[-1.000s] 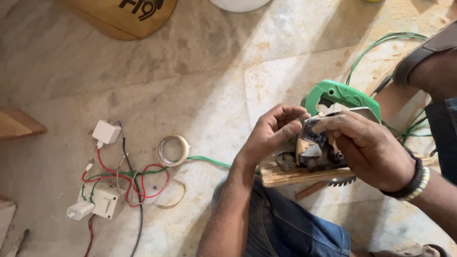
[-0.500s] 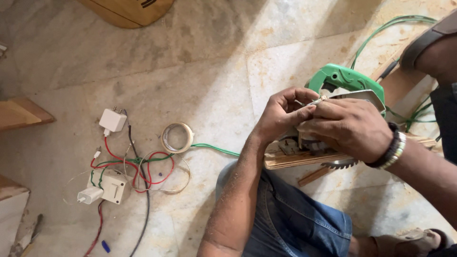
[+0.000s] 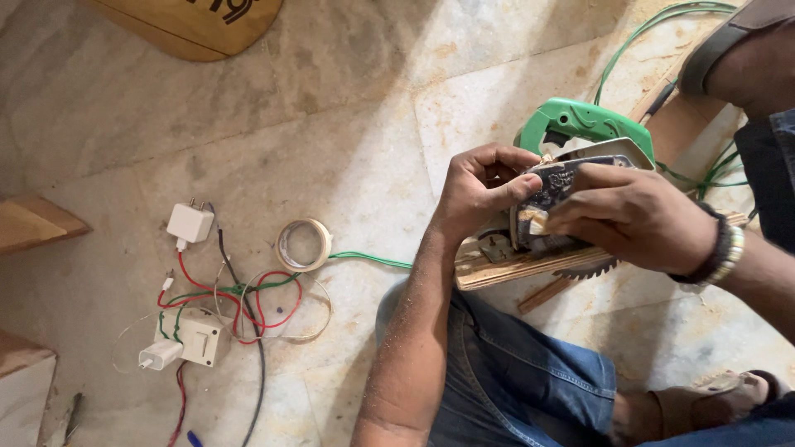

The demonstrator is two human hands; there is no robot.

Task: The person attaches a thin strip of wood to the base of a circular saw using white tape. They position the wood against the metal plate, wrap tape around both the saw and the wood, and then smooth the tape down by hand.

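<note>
Gripping a circular saw [image 3: 571,178] from both sides, a person seated on a stone floor [image 3: 331,124] works over its blade guard. The left hand [image 3: 480,190] curls closed around the near side of the dark metal guard, thumb laid across its face. The right hand [image 3: 633,215], wearing bead bracelets at the wrist, is closed over the guard's far side, fingers pressed flat on the metal. The saw, with a green handle, rests on a strip of plywood [image 3: 530,265] just above the person's blue-jeaned knee [image 3: 513,364]; the toothed blade [image 3: 588,266] shows under the right hand. A green cable [image 3: 368,259] trails left from the saw toward a roll of tape [image 3: 303,245] lying flat on the floor. Beside the roll sits a tangle of red and green wires [image 3: 240,302], joining a white switch box [image 3: 199,338] and a white plug adapter [image 3: 190,223]. A wooden board [image 3: 199,25] lies at the top edge.
</note>
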